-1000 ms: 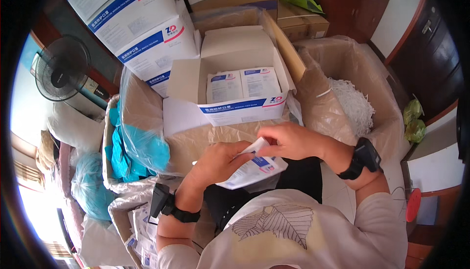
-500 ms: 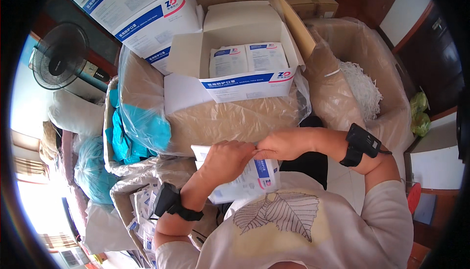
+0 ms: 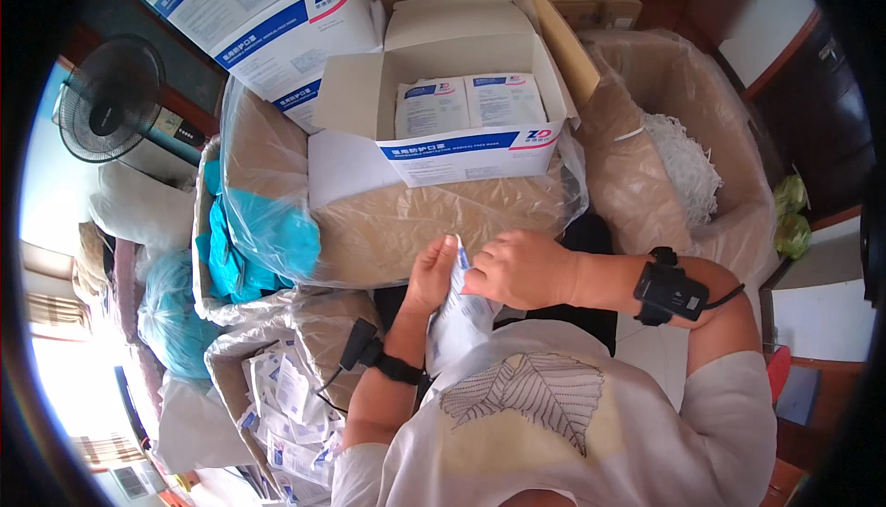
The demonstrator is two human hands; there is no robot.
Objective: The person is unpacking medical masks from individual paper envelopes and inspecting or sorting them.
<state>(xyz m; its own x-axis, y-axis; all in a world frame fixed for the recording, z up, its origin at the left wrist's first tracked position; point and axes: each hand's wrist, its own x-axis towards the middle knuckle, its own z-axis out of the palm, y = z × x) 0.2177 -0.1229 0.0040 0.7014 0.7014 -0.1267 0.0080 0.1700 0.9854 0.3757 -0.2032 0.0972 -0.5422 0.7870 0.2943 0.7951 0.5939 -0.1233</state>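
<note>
Left hand (image 3: 432,274) pinches white packet (image 3: 460,324) near its top | right hand (image 3: 519,272) grips its side, fingertips I can't make out | packet before the shirt (image 3: 554,419), lower edge indistinct | box stack (image 3: 281,32) cut off above

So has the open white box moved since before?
No: the open white box sits in the same spot beside the stacked white boxes; the camera's view shifted instead.

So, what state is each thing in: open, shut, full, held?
Left hand: closed on white packet.
Right hand: closed on same packet.
White packet: held; whether opened, unclear.
White carton: flaps open, packets inside.
Stacked cartons: open or shut, unclear.
Right brown box: open, white strands inside.
Lower-left box: open, loose packets inside.
Fan: running or not, unclear.
</note>
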